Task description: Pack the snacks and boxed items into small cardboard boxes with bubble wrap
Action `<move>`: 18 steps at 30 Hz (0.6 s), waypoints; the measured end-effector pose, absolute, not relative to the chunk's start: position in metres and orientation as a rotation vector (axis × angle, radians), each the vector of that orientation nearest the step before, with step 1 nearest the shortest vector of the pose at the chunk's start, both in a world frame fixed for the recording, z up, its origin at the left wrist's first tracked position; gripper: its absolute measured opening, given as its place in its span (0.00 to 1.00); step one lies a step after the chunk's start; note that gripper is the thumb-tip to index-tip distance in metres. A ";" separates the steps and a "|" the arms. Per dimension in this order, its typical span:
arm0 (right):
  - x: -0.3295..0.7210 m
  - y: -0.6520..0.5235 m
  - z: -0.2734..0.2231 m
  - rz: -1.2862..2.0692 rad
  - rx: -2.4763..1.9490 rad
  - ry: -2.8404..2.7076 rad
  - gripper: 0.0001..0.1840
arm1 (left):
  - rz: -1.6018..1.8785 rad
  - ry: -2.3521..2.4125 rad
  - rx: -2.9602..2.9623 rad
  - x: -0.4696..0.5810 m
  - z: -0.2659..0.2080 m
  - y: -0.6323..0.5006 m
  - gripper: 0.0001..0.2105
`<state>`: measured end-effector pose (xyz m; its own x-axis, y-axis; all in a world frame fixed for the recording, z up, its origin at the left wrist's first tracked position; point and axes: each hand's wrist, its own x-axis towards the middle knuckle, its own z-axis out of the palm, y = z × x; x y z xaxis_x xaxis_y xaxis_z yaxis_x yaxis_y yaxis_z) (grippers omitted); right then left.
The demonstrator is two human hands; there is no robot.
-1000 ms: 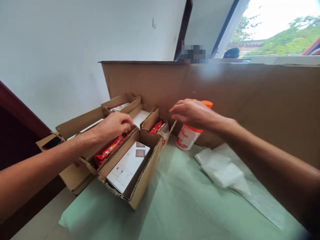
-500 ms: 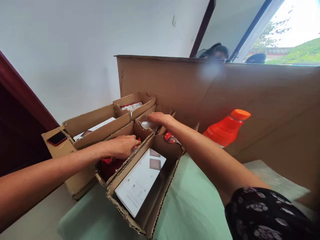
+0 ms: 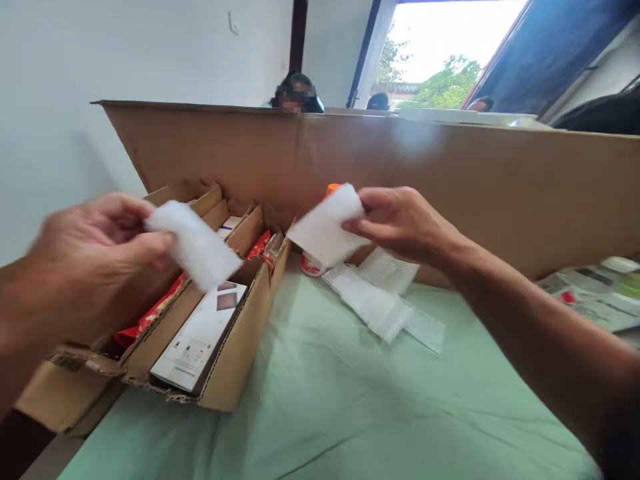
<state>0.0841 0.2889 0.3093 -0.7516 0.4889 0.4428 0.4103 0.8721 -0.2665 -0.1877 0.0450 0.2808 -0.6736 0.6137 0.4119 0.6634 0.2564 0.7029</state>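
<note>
The left hand [image 3: 103, 250] pinches a white folded packet [image 3: 197, 247] between thumb and fingers, and the right hand [image 3: 400, 217] grips a flat white sheet [image 3: 325, 230] by its right edge. Both pieces hang in the air: the packet in front of the cardboard bins [image 3: 237, 340], the sheet in front of an orange-capped bottle [image 3: 313, 265]. The packet is blurred, so it may be a folded bag or a bit of soft padding; I cannot tell which.

The likeliest trouble is a slip. Each piece is held near one end only, and the far end is free to droop, so a loose pinch could let the packet fall onto the white carton [image 3: 197, 343] or the red packets [image 3: 155, 310] in the bins. On the other side, the sheet hides much of the bottle; a low sweep of that hand could knock it against the cardboard panel [image 3: 450, 173] behind. The clear bags [image 3: 367, 303] overlap on the green-covered table [image 3: 350, 413] below the right forearm, and being light and slick, they could slide if brushed.
</note>
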 end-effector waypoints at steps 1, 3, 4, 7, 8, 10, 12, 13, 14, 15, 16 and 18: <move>0.105 0.295 0.303 0.091 -0.692 -2.586 0.09 | -1.522 -2.343 -1.378 -0.164 0.282 0.058 0.14; 0.134 0.317 0.288 -0.223 -0.755 -2.684 0.07 | -1.489 -2.213 -1.743 -0.117 0.273 0.096 0.08; 0.142 0.331 0.280 -0.367 -0.768 -2.696 0.05 | -1.479 -2.145 -1.882 -0.099 0.264 0.118 0.07; 0.142 0.369 0.265 -0.596 -0.762 -2.616 0.08 | -1.466 -1.980 -2.238 -0.085 0.237 0.167 0.27; 0.134 0.375 0.263 -0.596 -0.720 -2.591 0.10 | -1.407 -1.925 -2.290 -0.095 0.233 0.169 0.29; 0.107 0.371 0.265 -0.515 -0.550 -2.602 0.09 | -1.256 -1.870 -2.260 -0.128 0.236 0.152 0.22; 0.065 0.347 0.272 -0.407 -0.343 -2.663 0.10 | -1.127 -1.941 -2.049 -0.173 0.249 0.114 0.12; 0.037 0.331 0.277 -0.371 -0.247 -2.698 0.12 | -1.092 -2.047 -1.881 -0.199 0.257 0.092 0.11; 0.006 0.313 0.281 -0.359 -0.186 -2.725 0.12 | -1.096 -2.196 -1.653 -0.225 0.264 0.073 0.11; -0.029 0.295 0.286 -0.375 -0.116 -2.767 0.13 | -1.056 -2.395 -1.495 -0.250 0.268 0.056 0.11; -0.066 0.279 0.289 -0.391 -0.070 -2.776 0.14 | -1.031 -2.590 -1.396 -0.273 0.270 0.042 0.12; -0.142 0.255 0.295 -0.397 -0.001 -2.796 0.17 | -1.005 -2.839 -1.342 -0.310 0.266 0.028 0.14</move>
